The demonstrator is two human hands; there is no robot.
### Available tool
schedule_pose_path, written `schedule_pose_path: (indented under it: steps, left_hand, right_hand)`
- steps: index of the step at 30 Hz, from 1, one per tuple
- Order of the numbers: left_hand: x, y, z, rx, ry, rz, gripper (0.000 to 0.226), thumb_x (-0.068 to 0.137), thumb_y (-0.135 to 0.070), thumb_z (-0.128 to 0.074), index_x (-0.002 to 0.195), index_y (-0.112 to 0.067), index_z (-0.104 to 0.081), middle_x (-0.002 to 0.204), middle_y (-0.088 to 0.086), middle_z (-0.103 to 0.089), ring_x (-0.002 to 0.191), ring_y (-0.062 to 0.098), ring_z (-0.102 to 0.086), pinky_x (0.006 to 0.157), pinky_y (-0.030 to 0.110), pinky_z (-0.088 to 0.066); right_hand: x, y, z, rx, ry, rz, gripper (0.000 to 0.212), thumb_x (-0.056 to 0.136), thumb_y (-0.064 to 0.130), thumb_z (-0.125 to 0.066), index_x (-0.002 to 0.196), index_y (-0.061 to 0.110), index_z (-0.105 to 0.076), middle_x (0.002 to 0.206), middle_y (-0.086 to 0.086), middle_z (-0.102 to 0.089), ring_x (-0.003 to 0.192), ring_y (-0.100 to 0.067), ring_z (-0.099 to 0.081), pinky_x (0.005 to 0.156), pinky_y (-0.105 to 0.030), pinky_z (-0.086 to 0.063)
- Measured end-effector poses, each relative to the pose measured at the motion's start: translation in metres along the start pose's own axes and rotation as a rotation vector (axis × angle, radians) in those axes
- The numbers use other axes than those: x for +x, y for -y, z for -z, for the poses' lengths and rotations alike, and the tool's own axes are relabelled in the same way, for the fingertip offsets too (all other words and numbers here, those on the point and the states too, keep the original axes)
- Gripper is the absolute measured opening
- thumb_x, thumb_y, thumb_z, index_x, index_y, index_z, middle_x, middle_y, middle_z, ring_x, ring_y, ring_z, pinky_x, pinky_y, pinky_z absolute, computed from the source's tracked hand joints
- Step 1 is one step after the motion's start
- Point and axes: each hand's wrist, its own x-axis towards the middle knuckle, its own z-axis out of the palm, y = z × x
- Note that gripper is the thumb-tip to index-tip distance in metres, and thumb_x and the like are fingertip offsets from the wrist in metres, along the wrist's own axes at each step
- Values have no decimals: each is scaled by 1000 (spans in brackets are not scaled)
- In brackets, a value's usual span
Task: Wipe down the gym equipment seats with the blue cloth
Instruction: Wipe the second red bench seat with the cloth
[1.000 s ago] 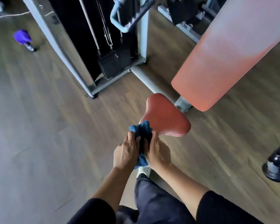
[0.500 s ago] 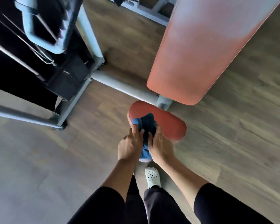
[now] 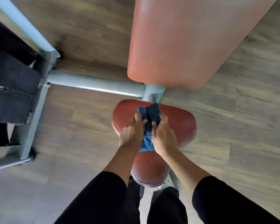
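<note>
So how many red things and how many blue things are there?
Red: 2, the seat and the back pad
Blue: 1, the blue cloth
Total: 3

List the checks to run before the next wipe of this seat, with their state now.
1. Cloth gripped: ok, left hand and right hand both hold it.
2. Cloth above seat: ok.
3. Cloth touching seat: cannot tell.
4. Cloth spread flat: not ok, it is bunched.
5. Seat's near end wiped: cannot tell, faint specks show there.
</note>
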Motion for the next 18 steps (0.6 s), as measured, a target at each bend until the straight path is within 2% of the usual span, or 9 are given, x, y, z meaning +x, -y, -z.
schedule_pose_path:
  steps: [5, 6, 8, 10, 11, 13, 15, 17, 18]
  left_hand:
    - [23, 13, -27, 109, 18, -65, 42, 100, -44, -26, 118, -8, -38, 105, 8, -54, 82, 40, -63, 56, 39, -37]
    - [26, 17, -33, 130, 10, -69, 44, 99, -45, -28, 117, -7, -40, 103, 8, -55, 77, 39, -64, 53, 38, -37]
    - [31, 24, -43, 139, -70, -115, 41, 94, -45, -36, 105, -6, -44, 86, 9, -57, 55, 35, -62, 42, 32, -33]
    - [31, 29, -48, 200, -159, -134, 37, 87, -44, -50, 91, -9, -41, 68, 6, -54, 37, 23, -53, 33, 22, -26]
    - [29, 31, -48, 234, -190, -110, 39, 85, -44, -57, 89, -9, -42, 67, 6, -54, 39, 21, -52, 33, 21, -28]
    - [25, 29, -47, 249, -218, -14, 44, 80, -44, -67, 95, -7, -49, 78, 10, -57, 57, 24, -58, 42, 27, -41]
    - [21, 21, -44, 245, -244, 28, 53, 81, -43, -65, 116, -6, -48, 103, 17, -60, 84, 31, -61, 64, 37, -51]
    - [18, 9, -46, 184, -213, -95, 60, 86, -46, -52, 135, -12, -42, 133, 19, -50, 118, 38, -51, 92, 47, -47]
    - [18, 3, -51, 176, -162, -181, 61, 89, -49, -43, 140, -16, -39, 144, 18, -40, 132, 39, -39, 104, 51, -37]
  right_hand:
    - [16, -15, -25, -133, -105, 26, 34, 100, 30, -37, 123, 5, -39, 108, -13, -58, 75, -37, -65, 55, -33, -39]
    - [18, -17, -30, -164, -121, 32, 36, 100, 32, -37, 123, 4, -40, 107, -12, -57, 71, -35, -65, 52, -31, -38]
    - [18, -20, -37, -225, -141, 30, 43, 97, 38, -34, 123, 5, -40, 104, -12, -55, 67, -31, -65, 46, -28, -36]
    - [18, -23, -40, -254, -141, -36, 51, 96, 46, -31, 125, 6, -40, 106, -11, -55, 79, -30, -62, 52, -32, -43]
    - [17, -25, -40, -265, -156, -64, 56, 95, 50, -31, 125, 5, -42, 106, -12, -56, 86, -31, -60, 59, -37, -47]
    - [14, -30, -37, -280, -216, -102, 65, 92, 57, -27, 123, 4, -48, 105, -14, -59, 94, -33, -56, 75, -43, -46]
    - [13, -41, -31, -219, -250, -133, 67, 92, 56, -23, 126, 4, -49, 115, -16, -59, 107, -35, -53, 87, -47, -43]
    - [15, -57, -26, -195, -219, -107, 66, 94, 51, -18, 135, 6, -45, 135, -15, -52, 129, -35, -42, 104, -50, -35]
    - [17, -65, -24, -219, -180, -73, 67, 94, 49, -15, 141, 8, -40, 144, -14, -44, 138, -34, -32, 113, -49, -27]
